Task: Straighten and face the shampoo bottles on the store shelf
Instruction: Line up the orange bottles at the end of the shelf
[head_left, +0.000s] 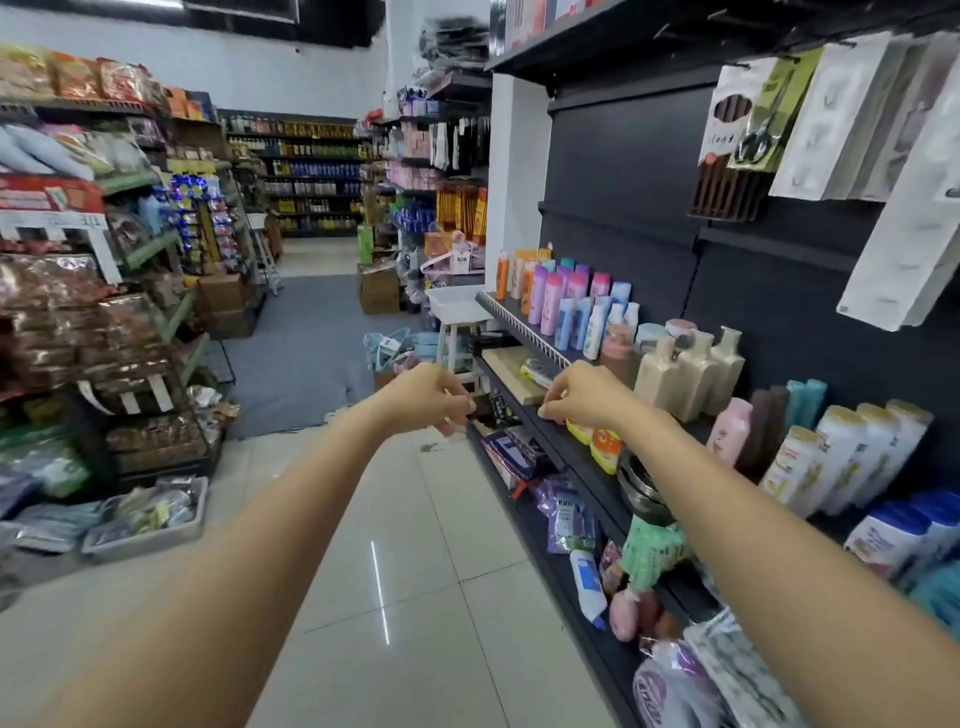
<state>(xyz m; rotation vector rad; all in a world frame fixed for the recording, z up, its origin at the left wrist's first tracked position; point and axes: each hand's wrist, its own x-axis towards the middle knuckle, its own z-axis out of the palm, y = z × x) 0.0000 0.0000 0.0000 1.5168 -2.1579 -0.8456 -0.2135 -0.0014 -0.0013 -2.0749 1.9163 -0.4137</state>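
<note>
Shampoo bottles stand along the dark shelf on my right: orange, purple, pink and blue ones at the far end, beige pump bottles in the middle, white bottles with gold caps nearer me. A pink bottle leans beside them. My right hand hovers at the shelf's front edge with curled fingers, just above a yellow-orange pack; whether it holds anything is hidden. My left hand hangs in the aisle left of the shelf, fingers loosely curled, holding nothing.
Lower shelves under the bottles hold bags, a white tube and a metal bowl. A white stool with a tray stands at the shelf's far end. Snack racks line the aisle's left side. Packaged goods hang above.
</note>
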